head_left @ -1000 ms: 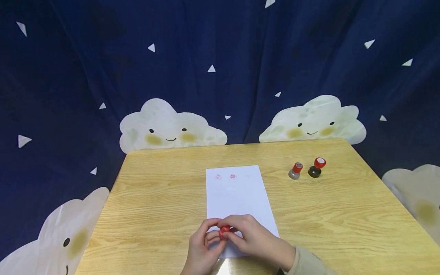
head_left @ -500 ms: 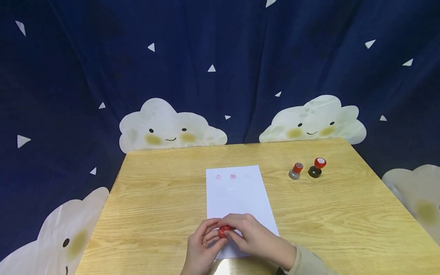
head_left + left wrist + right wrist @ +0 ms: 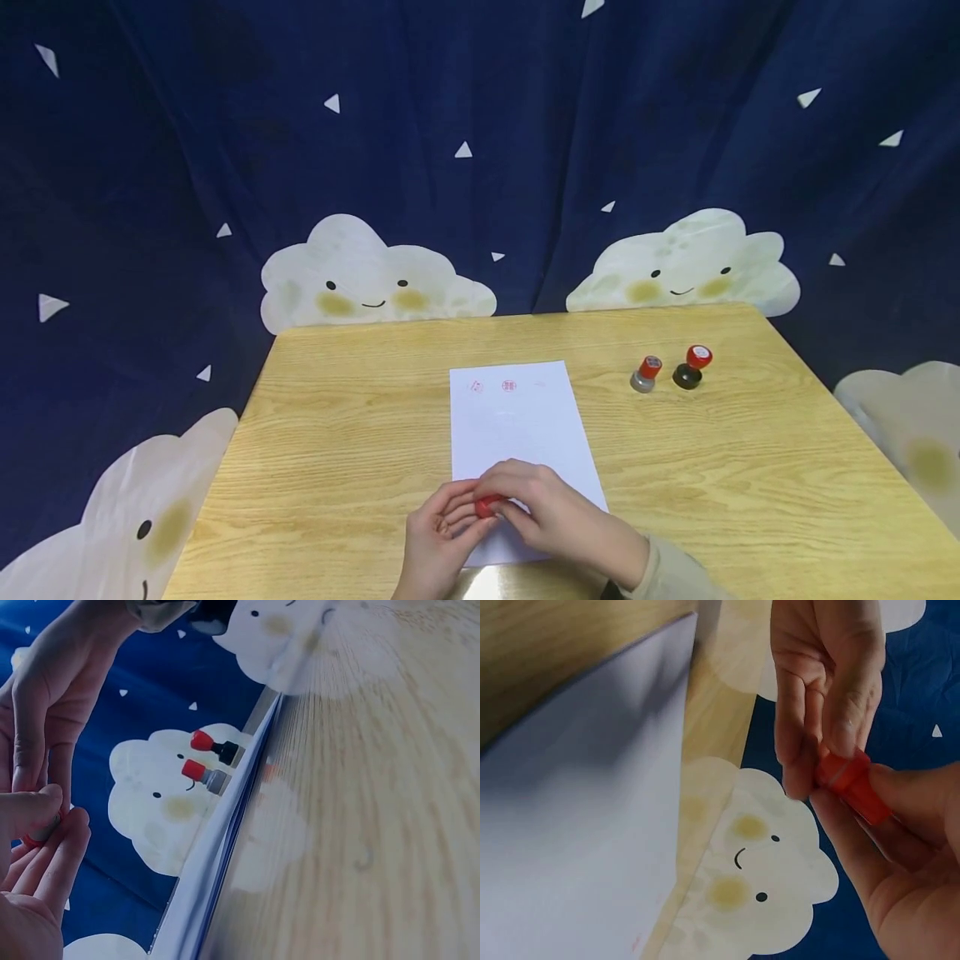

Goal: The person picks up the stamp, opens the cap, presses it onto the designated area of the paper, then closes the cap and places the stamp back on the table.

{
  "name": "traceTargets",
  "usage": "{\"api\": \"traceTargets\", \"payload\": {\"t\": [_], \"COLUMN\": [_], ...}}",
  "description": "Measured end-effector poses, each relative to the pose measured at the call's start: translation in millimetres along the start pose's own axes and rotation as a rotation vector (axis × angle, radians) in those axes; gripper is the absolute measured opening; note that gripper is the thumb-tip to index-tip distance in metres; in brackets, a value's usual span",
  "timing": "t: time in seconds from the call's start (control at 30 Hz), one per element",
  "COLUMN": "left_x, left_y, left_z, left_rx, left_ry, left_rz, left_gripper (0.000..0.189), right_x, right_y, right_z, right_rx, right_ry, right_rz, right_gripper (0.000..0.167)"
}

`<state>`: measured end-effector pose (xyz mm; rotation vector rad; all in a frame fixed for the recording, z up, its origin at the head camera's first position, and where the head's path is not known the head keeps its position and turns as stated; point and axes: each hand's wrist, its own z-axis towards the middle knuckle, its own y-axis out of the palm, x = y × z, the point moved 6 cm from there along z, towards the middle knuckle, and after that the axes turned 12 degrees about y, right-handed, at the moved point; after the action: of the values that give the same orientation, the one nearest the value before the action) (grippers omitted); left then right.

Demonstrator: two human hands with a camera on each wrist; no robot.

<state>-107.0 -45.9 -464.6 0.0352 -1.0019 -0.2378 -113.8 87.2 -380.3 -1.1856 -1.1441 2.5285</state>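
Note:
Above the near end of a white sheet of paper [image 3: 517,433], both hands meet on a small red stamp [image 3: 855,787]. My left hand [image 3: 438,537] pinches one end between thumb and fingertips. Fingers and thumb of my right hand [image 3: 543,508] grip the other end. A thin seam crosses the red body near the left thumb in the right wrist view. From the head camera, the fingers cover most of the stamp. In the left wrist view, a greyish part of the stamp [image 3: 46,827] shows between the left fingers.
Two more stamps stand at the back right of the wooden table [image 3: 337,433]: one red and grey [image 3: 647,375], one red and black [image 3: 692,367]. Red prints [image 3: 509,386] mark the paper's far edge. A dark blue curtain [image 3: 480,83] with clouds hangs behind.
The right fingers have lifted slightly and turned over the stamp, which shows less in the head view. The left hand has shifted a little left. Paper and standing stamps stay put.

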Motion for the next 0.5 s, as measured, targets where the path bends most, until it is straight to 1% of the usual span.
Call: {"api": "traceTargets", "payload": {"t": [0.13,0.23,0.4,0.5], "left_x": [0.0,-1.5,-2.9,-3.2], "left_y": [0.9,0.4,-0.4,0.4], "left_z": [-0.3,-1.1,-1.6,-2.2], "left_rx": [-0.009,0.002,0.029,0.035], "left_ry": [0.009,-0.019,-0.06,-0.069], "left_rz": [-0.008,-0.008,-0.014,-0.03], "left_gripper": [0.041,0.041,0.048,0.053], "right_x": [-0.4,0.9,4.4,4.9], "right_y": [-2.1,-2.4,0.1,3.2], "right_z": [0.9,0.7,-0.2,-1.4], "right_rx": [-0.026,-0.028,0.001,0.029], "right_ry": [-0.007,0.012,0.06,0.051], "right_rz": [-0.02,-0.008,0.067,0.045], "right_gripper": [0.023,0.023,0.028,0.029]}}
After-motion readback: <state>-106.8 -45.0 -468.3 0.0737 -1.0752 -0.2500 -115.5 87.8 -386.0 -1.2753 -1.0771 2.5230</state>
